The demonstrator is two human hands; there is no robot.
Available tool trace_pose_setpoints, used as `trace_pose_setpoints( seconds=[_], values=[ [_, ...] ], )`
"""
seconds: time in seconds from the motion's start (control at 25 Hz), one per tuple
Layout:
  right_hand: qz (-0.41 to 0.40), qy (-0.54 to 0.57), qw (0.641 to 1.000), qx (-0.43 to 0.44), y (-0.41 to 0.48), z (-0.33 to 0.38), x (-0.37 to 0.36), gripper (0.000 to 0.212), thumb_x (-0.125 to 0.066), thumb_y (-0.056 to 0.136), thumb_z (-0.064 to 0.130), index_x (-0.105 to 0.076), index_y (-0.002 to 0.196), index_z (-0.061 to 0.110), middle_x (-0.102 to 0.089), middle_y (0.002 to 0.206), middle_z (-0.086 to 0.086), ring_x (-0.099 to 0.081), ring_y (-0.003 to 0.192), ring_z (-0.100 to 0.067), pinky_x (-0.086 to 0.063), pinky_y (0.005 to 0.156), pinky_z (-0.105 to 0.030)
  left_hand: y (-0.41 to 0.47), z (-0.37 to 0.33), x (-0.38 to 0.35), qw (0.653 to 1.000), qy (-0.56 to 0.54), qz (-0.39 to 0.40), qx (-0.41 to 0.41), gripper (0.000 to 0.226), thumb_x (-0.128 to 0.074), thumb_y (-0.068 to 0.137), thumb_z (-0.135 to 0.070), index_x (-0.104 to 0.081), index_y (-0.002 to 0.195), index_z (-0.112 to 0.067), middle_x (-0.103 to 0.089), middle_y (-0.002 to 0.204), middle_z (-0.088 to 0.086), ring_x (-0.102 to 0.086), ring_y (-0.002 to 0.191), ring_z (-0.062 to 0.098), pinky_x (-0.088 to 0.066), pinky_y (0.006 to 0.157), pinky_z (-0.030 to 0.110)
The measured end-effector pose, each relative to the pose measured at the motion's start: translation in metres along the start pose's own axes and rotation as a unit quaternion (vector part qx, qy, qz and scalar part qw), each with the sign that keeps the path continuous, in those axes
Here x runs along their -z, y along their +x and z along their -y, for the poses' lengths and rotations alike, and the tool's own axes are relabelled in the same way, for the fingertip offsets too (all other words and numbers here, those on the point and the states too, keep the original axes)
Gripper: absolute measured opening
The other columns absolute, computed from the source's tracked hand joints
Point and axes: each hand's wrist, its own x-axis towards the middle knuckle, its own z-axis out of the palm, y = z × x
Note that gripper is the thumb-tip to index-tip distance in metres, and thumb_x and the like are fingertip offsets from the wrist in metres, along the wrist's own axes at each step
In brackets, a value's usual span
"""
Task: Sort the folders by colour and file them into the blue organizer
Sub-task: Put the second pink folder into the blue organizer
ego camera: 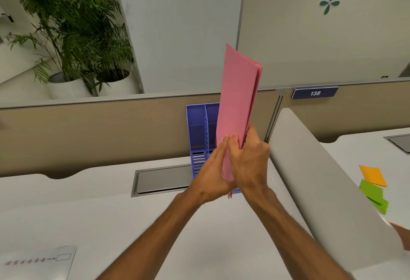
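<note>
I hold a stack of pink folders upright in front of the blue organizer, which stands on the white desk against the beige partition. My left hand grips the folders' lower left edge and my right hand clasps their lower right side. The folders hide the organizer's right part; its left slots look empty. On the neighbouring desk at the right lie an orange folder and green folders.
A grey cable hatch is set into the desk left of the organizer. A curved grey divider separates my desk from the right one. A printed sheet lies at the front left. Potted plants stand behind the partition.
</note>
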Motion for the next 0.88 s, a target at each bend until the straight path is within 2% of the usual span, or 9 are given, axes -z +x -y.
trace_pose_setpoints(
  seconds=[0.16, 0.28, 0.44, 0.6, 0.76, 0.88],
  values=[
    [0.015, 0.015, 1.000, -0.004, 0.009, -0.008, -0.012, 0.060, -0.045, 0.091, 0.046, -0.049, 0.136, 0.007, -0.064, 0.123, -0.012, -0.068, 0.100, -0.025, -0.061, 0.080, -0.037, 0.018, 0.015, 0.005, 1.000, 0.015, 0.000, 0.017, 0.110, -0.077, 0.072, -0.052, -0.006, 0.154, -0.036, -0.032, 0.156, -0.010, -0.036, 0.141, 0.014, -0.046, 0.104, 0.052],
    [0.028, -0.002, 1.000, -0.009, 0.015, -0.016, -0.024, 0.057, -0.052, 0.094, 0.042, -0.044, 0.141, 0.012, -0.062, 0.128, -0.010, -0.066, 0.106, -0.026, -0.060, 0.083, -0.040, 0.030, 0.023, 0.006, 1.000, 0.020, 0.001, 0.022, 0.109, -0.077, 0.076, -0.047, -0.002, 0.154, -0.035, -0.038, 0.152, -0.006, -0.042, 0.136, 0.015, -0.049, 0.102, 0.049],
    [0.050, -0.055, 0.997, -0.023, 0.028, -0.032, -0.039, 0.058, -0.055, 0.095, 0.041, -0.041, 0.144, 0.013, -0.063, 0.127, -0.009, -0.067, 0.104, -0.030, -0.059, 0.085, -0.047, 0.050, 0.039, 0.002, 0.998, 0.051, 0.006, 0.044, 0.111, -0.079, 0.077, -0.039, -0.001, 0.155, -0.030, -0.041, 0.150, 0.000, -0.048, 0.132, 0.021, -0.049, 0.101, 0.050],
    [0.061, -0.089, 0.994, -0.034, 0.034, -0.046, -0.058, 0.057, -0.056, 0.095, 0.044, -0.045, 0.140, 0.011, -0.065, 0.125, -0.011, -0.068, 0.103, -0.030, -0.057, 0.089, -0.046, 0.063, 0.056, -0.006, 0.997, 0.051, -0.005, 0.065, 0.105, -0.076, 0.080, -0.039, -0.003, 0.155, -0.028, -0.037, 0.153, 0.001, -0.042, 0.136, 0.023, -0.048, 0.101, 0.047],
    [0.075, -0.083, 0.993, -0.038, 0.033, -0.058, -0.070, 0.056, -0.057, 0.094, 0.047, -0.048, 0.137, 0.012, -0.065, 0.123, -0.010, -0.068, 0.101, -0.030, -0.055, 0.088, -0.043, 0.070, 0.071, -0.009, 0.995, 0.046, -0.006, 0.091, 0.100, -0.070, 0.086, -0.031, 0.003, 0.154, -0.033, -0.031, 0.155, 0.003, -0.041, 0.136, 0.024, -0.050, 0.100, 0.052],
    [0.097, -0.084, 0.991, -0.035, 0.033, -0.067, -0.074, 0.056, -0.056, 0.094, 0.048, -0.047, 0.137, 0.014, -0.064, 0.125, -0.009, -0.067, 0.103, -0.029, -0.055, 0.089, -0.041, 0.075, 0.082, -0.008, 0.995, 0.042, 0.002, 0.095, 0.090, -0.066, 0.090, -0.019, -0.004, 0.155, -0.030, -0.031, 0.156, 0.004, -0.039, 0.139, 0.023, -0.043, 0.109, 0.047]
  ],
)
